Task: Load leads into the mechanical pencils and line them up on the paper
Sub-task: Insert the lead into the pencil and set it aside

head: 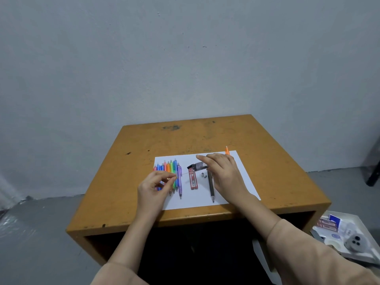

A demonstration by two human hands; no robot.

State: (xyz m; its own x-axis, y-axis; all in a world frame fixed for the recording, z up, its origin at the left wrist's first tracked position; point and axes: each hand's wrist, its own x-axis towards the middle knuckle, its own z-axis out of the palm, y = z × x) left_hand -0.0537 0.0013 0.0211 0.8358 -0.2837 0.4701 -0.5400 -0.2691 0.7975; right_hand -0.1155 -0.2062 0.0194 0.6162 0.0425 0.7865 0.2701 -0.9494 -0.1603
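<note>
Several bright translucent pencils, side-by-side

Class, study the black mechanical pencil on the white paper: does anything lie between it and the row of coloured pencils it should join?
Yes. The red rectangular lead case lies flat on the white sheet of paper, between the black mechanical pencil and the purple pencil ending the row of coloured pencils.
</note>
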